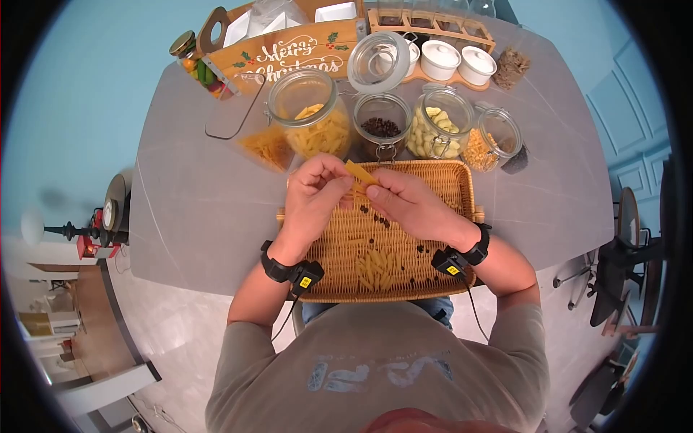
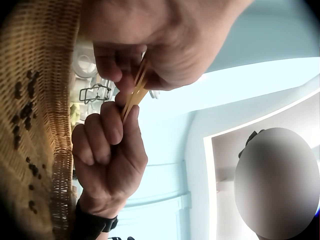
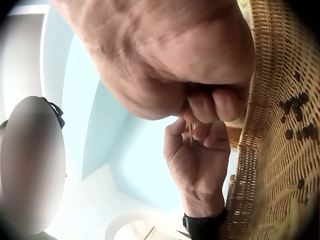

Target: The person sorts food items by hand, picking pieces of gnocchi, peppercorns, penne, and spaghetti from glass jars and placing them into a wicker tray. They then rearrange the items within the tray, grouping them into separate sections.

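Note:
Over the far part of a wicker tray (image 1: 328,278), my left hand (image 1: 312,202) and right hand (image 1: 413,206) meet around a few flat yellow pasta strips (image 1: 359,173). Both hands pinch the strips between thumb and fingers. In the left wrist view the pasta strips (image 2: 135,95) show as thin edges running from the left hand (image 2: 170,45) down to the right hand (image 2: 107,150). The right wrist view mostly hides them behind the right hand's curled fingers. Penne (image 1: 375,270) lies piled near the tray's front, and small dark brown pieces (image 1: 385,222) are scattered across its bottom.
Behind the tray stand a large jar of yellow pasta (image 1: 317,133), an open jar of dark pieces (image 1: 381,128), a jar of pale yellow pieces (image 1: 439,133) and a tilted jar of orange bits (image 1: 482,150). A wooden crate (image 1: 289,54) and white lidded pots (image 1: 440,59) are farther back.

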`<state>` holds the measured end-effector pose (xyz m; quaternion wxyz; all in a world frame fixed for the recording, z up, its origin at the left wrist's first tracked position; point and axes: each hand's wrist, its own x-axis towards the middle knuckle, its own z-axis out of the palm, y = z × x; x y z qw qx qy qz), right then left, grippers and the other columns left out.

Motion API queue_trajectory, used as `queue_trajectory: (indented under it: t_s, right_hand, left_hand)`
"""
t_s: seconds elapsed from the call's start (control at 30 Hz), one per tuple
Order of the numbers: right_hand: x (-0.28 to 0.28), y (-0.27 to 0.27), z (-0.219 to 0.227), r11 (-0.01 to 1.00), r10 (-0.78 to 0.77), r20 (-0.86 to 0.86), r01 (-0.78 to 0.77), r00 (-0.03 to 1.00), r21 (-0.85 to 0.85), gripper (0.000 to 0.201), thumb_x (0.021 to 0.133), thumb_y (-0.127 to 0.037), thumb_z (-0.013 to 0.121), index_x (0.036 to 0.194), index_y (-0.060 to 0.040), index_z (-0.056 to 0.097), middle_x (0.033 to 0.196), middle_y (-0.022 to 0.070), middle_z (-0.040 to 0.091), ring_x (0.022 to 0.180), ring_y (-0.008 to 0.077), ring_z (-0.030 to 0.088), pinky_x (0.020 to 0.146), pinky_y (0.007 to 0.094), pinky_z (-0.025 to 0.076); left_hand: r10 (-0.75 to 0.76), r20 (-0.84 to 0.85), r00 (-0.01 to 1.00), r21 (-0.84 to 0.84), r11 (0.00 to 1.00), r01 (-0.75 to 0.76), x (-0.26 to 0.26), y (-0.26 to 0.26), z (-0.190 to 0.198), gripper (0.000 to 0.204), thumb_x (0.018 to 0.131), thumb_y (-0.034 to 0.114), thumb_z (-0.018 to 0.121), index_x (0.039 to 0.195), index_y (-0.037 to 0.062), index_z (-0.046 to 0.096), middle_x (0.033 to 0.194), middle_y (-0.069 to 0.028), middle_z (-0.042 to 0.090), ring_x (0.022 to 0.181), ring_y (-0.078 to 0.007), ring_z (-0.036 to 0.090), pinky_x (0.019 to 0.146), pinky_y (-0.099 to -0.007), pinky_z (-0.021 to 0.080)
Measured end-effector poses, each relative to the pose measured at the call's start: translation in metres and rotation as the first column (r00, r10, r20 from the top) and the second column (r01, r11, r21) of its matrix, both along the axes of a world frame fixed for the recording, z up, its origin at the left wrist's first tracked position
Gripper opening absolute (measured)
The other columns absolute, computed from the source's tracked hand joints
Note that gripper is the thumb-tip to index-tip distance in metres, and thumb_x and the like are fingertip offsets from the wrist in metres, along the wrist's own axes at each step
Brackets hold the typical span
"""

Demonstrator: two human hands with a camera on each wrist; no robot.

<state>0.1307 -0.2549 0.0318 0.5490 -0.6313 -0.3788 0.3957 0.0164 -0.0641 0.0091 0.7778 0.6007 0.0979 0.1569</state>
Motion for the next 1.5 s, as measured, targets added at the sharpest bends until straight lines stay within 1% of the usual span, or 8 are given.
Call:
queue_trajectory:
  t_s: [0.2, 0.3, 0.47, 0.6, 0.8, 0.9, 1.2, 1.5]
  right_hand:
    - [-0.001, 0.001, -0.001, 1.000, -0.025, -0.033, 0.025, 0.999, -0.005, 0.023, 0.116, -0.023, 0.053, 0.110, -0.0017, 0.062, 0.082, -0.0034, 0.053, 0.074, 0.0060, 0.048, 0.065, 0.0266, 0.043]
    - [0.001, 0.001, -0.006, 1.000, -0.020, -0.026, 0.021, 0.999, 0.009, 0.024, 0.116, -0.024, 0.054, 0.108, -0.0038, 0.063, 0.082, -0.0041, 0.056, 0.071, 0.0044, 0.050, 0.062, 0.0239, 0.043]
    - [-0.002, 0.001, 0.003, 1.000, -0.016, -0.035, 0.016, 0.999, -0.015, 0.024, 0.115, -0.022, 0.055, 0.106, -0.0005, 0.062, 0.082, -0.0032, 0.051, 0.076, 0.0069, 0.046, 0.066, 0.0282, 0.043]
    - [-0.002, 0.001, 0.003, 0.999, 0.003, 0.039, -0.001, 0.999, -0.033, 0.024, 0.114, -0.021, 0.056, 0.107, 0.0008, 0.062, 0.082, -0.0010, 0.051, 0.077, 0.0084, 0.045, 0.067, 0.0292, 0.042]
    - [-0.003, 0.000, -0.002, 1.000, -0.005, 0.037, 0.005, 0.999, -0.002, 0.024, 0.114, -0.021, 0.056, 0.111, 0.0016, 0.064, 0.084, 0.0011, 0.053, 0.079, 0.0093, 0.047, 0.069, 0.0298, 0.043]
    - [-0.002, 0.001, -0.002, 1.000, -0.008, 0.025, 0.008, 1.000, 0.002, 0.024, 0.114, -0.021, 0.056, 0.113, 0.0017, 0.064, 0.084, 0.0006, 0.054, 0.079, 0.0092, 0.047, 0.069, 0.0295, 0.044]
    - [-0.002, 0.000, -0.002, 1.000, -0.006, 0.020, 0.006, 1.000, -0.003, 0.026, 0.115, -0.022, 0.055, 0.116, 0.0018, 0.065, 0.085, -0.0008, 0.054, 0.079, 0.0090, 0.048, 0.069, 0.0289, 0.044]
    - [-0.002, 0.001, -0.001, 1.000, -0.004, -0.013, 0.004, 1.000, -0.018, 0.025, 0.115, -0.022, 0.055, 0.116, 0.0003, 0.067, 0.083, -0.0034, 0.054, 0.077, 0.0068, 0.047, 0.067, 0.0277, 0.044]
  left_hand:
    - [-0.052, 0.085, 0.995, -0.062, 0.996, 0.057, -0.001, 0.004, -0.004, 0.009, 0.098, -0.006, 0.062, 0.102, 0.0022, 0.063, 0.103, -0.0069, 0.068, 0.077, -0.0100, 0.060, 0.069, -0.0245, 0.051]
    - [-0.083, 0.145, 0.986, -0.101, 0.990, 0.099, -0.002, 0.004, -0.003, 0.009, 0.098, -0.005, 0.063, 0.100, 0.0031, 0.061, 0.104, -0.0080, 0.067, 0.076, -0.0103, 0.059, 0.069, -0.0247, 0.050]
    - [-0.080, 0.102, 0.992, -0.092, 0.992, 0.089, -0.002, 0.003, -0.002, 0.012, 0.100, -0.005, 0.064, 0.104, 0.0046, 0.060, 0.097, -0.0054, 0.068, 0.073, -0.0085, 0.059, 0.062, -0.0215, 0.046]
    - [-0.047, 0.065, 0.997, -0.093, 0.994, 0.053, 0.001, -0.002, 0.009, 0.014, 0.102, -0.005, 0.065, 0.109, 0.0053, 0.060, 0.094, -0.0040, 0.070, 0.071, -0.0061, 0.060, 0.058, -0.0186, 0.044]
    - [-0.098, -0.006, 0.995, -0.154, 0.983, 0.096, 0.002, 0.001, 0.004, 0.010, 0.102, -0.003, 0.066, 0.110, 0.0030, 0.064, 0.096, -0.0074, 0.074, 0.071, -0.0060, 0.062, 0.058, -0.0181, 0.045]
    - [-0.142, -0.003, 0.990, -0.188, 0.972, 0.138, 0.002, 0.006, 0.002, 0.010, 0.102, 0.000, 0.071, 0.110, 0.0039, 0.067, 0.097, -0.0093, 0.079, 0.071, -0.0085, 0.064, 0.062, -0.0238, 0.049]
    - [-0.106, 0.006, 0.994, -0.192, 0.976, 0.105, 0.002, 0.003, 0.000, 0.005, 0.102, -0.002, 0.069, 0.107, 0.0001, 0.070, 0.095, -0.0107, 0.077, 0.068, -0.0071, 0.059, 0.059, -0.0197, 0.045]
    - [-0.087, 0.008, 0.996, -0.166, 0.982, 0.087, 0.002, 0.003, -0.003, 0.004, 0.102, -0.002, 0.069, 0.105, 0.0008, 0.069, 0.094, -0.0106, 0.077, 0.066, -0.0070, 0.059, 0.057, -0.0196, 0.044]
